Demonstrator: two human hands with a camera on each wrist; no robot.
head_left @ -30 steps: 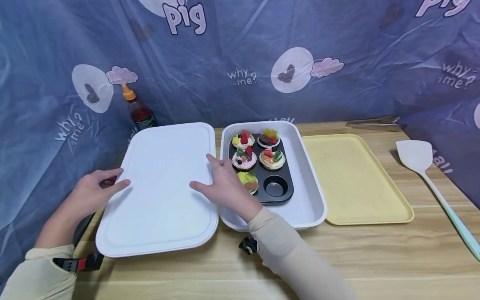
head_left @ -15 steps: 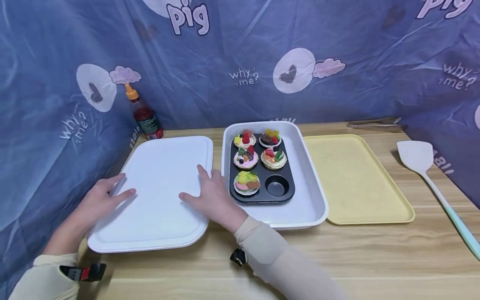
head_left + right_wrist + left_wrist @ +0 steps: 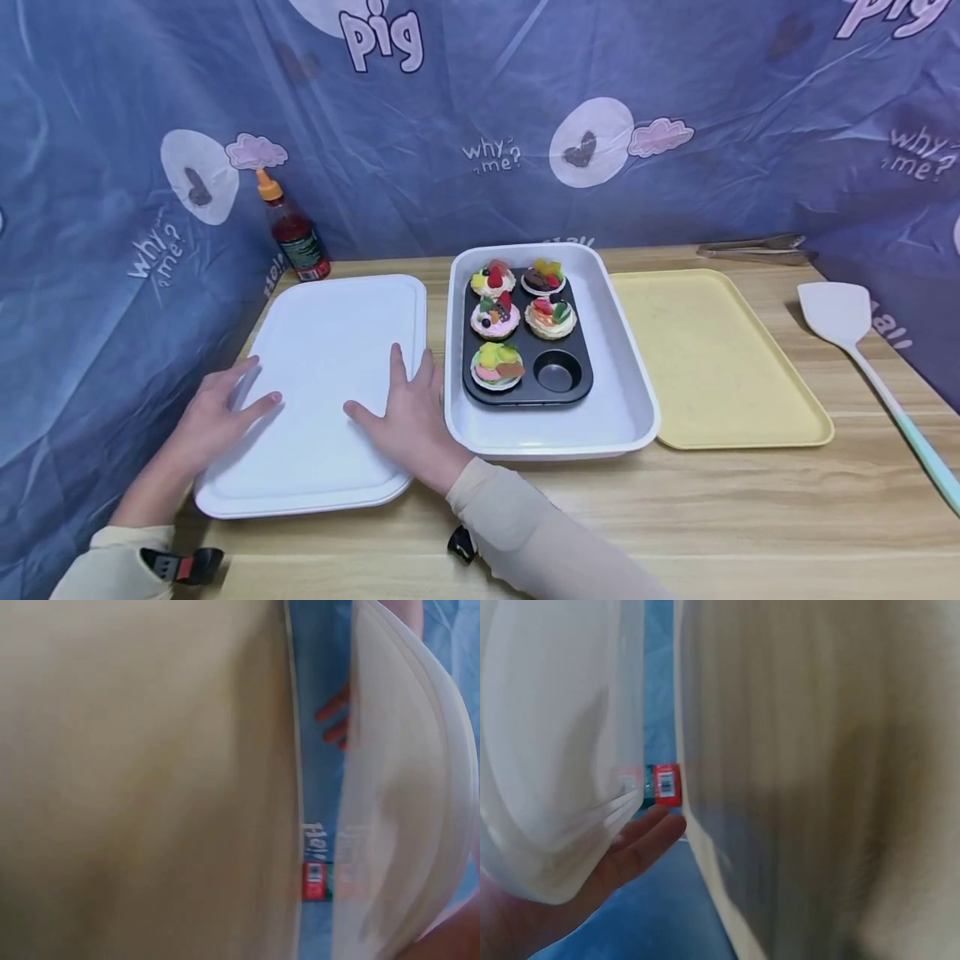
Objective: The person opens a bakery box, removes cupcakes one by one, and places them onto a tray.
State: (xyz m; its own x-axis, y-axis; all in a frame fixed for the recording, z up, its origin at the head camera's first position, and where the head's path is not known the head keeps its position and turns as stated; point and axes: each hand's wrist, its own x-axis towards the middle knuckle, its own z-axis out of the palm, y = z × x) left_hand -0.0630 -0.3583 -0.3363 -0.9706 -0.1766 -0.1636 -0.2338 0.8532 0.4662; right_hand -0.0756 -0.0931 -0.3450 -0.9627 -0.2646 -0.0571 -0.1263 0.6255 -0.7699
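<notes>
A white rectangular lid (image 3: 322, 350) is held between my two hands at the left of the head view. My left hand (image 3: 213, 421) grips its left edge, thumb on top and fingers beneath, as the left wrist view shows. On the opposite edge my right hand (image 3: 416, 421) grips with its thumb over the top; its other fingertips are partly hidden. Both wrist views show a gap between the lid (image 3: 547, 712) and the wooden table (image 3: 795, 712). Just right of my right hand stands a white box (image 3: 630, 392) holding a dark muffin pan (image 3: 525, 392).
Several fruit-topped tarts (image 3: 551, 317) sit in the pan, with one bare cup at front right. A yellow tray (image 3: 720, 358) lies right of the box, then a white spatula (image 3: 836, 312). Metal tongs (image 3: 757, 248) lie behind. A sauce bottle (image 3: 300, 242) stands at back left.
Both hands have brought the lid lower and nearer to me, exposing the sauce bottle's base. My right hand has shifted left, away from the tarts. The box and its contents stay put.
</notes>
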